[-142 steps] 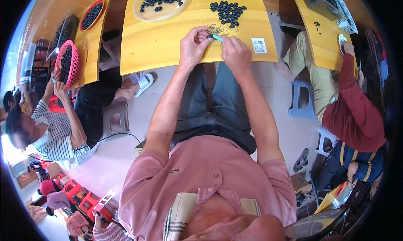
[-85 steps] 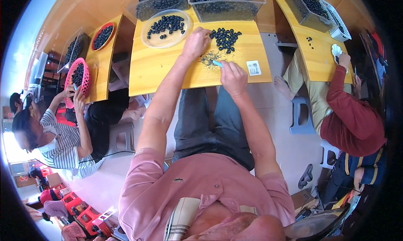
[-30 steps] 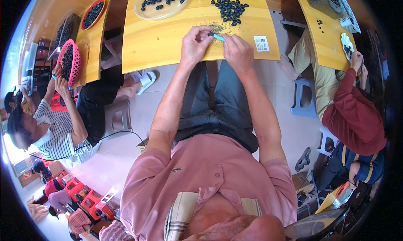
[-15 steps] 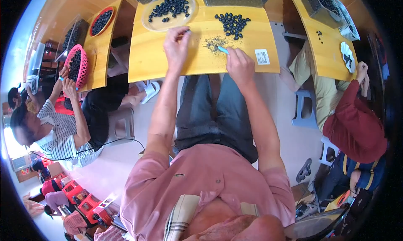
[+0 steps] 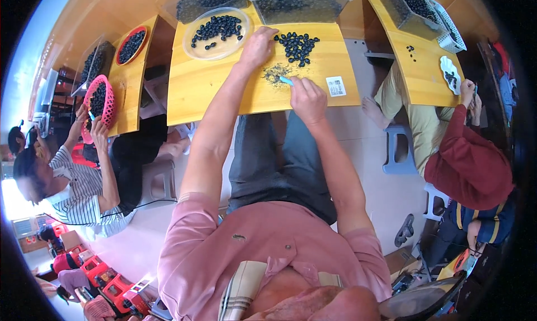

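Note:
My left hand (image 5: 258,47) reaches to the left edge of a loose pile of small black bead-like pieces (image 5: 300,48), its fingers pinched together. A dark piece shows at its fingertips, but I cannot fully tell it from the pile. My right hand (image 5: 309,99) grips a small tool with a light-blue handle (image 5: 286,80). The tool's dark tip points into a patch of dark crumbs (image 5: 274,73) on the yellow table (image 5: 224,97). Left of the pile, a round clear plastic tray (image 5: 193,51) holds more black pieces.
Clear bins (image 5: 299,10) of black pieces stand along the table's far edge. A white printed label (image 5: 335,86) lies right of my right hand. At side tables sit a person in stripes (image 5: 84,175) near a pink basket (image 5: 109,111) and a person in dark red (image 5: 470,158).
My left hand has moved right and away from me, from beside the round tray to the pile's edge. My right hand keeps the tool at the crumbs. The view has shifted slightly.

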Motion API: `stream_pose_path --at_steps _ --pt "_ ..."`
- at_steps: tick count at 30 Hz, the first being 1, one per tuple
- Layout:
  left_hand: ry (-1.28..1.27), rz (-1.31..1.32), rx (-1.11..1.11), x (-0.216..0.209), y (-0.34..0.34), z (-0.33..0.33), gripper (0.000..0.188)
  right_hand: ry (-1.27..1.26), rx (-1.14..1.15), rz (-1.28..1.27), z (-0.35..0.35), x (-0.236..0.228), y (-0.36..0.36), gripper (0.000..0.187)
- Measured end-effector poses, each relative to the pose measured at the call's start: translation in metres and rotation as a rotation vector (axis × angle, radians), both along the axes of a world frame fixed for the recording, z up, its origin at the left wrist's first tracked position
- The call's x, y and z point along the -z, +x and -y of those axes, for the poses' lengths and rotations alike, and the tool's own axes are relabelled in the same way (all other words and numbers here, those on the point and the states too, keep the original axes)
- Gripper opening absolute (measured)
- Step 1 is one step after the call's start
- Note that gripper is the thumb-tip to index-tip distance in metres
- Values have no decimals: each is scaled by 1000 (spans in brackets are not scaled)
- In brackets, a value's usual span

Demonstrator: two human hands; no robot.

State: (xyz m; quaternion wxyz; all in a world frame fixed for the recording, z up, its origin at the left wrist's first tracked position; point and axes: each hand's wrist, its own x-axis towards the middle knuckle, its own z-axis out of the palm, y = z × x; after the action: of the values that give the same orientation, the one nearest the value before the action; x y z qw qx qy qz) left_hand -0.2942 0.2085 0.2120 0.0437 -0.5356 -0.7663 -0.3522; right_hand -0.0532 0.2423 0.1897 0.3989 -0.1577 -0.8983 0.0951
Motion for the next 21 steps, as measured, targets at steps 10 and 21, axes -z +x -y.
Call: stream_pose_path --at_steps 10,21 --pt "-101 -69 -86 0 10 0 23 22 8 -61 -7 -4 -2 10" --pt "160 492 -216 3 44 61 22 18 -25 -47 3 -3 3 15"
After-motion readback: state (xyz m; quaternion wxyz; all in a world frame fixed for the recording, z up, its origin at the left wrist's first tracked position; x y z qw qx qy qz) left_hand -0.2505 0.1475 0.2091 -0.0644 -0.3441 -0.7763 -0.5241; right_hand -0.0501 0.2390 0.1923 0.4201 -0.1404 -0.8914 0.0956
